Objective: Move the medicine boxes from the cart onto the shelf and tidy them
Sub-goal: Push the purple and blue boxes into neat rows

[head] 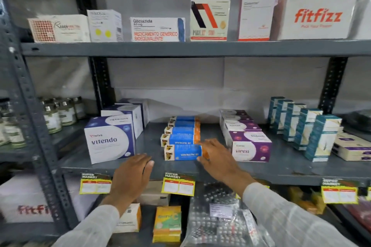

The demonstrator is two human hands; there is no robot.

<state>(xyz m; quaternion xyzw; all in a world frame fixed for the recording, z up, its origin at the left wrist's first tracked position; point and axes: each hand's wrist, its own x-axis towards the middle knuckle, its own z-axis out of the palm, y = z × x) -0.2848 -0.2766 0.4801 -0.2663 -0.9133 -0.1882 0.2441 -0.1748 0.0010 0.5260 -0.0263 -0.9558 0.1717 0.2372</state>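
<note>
On the middle shelf [281,168] a row of blue and orange Vivalyn boxes runs front to back. The front Vivalyn box [181,152] lies near the shelf edge. My right hand [217,156] rests against its orange right end, fingers spread along it. My left hand [131,174] hovers flat at the shelf's front edge, left of that box, holding nothing. White and blue Vitendo boxes [109,139] stand to the left. Purple Viresi boxes [250,146] line up to the right. The cart is out of view.
Teal and white cartons [319,140] stand in a row far right, small jars [58,114] far left. The top shelf holds assorted boxes and a Fitfizz carton [317,18]. Below the shelf edge hang yellow price tags [177,185], with blister packs [214,224] underneath.
</note>
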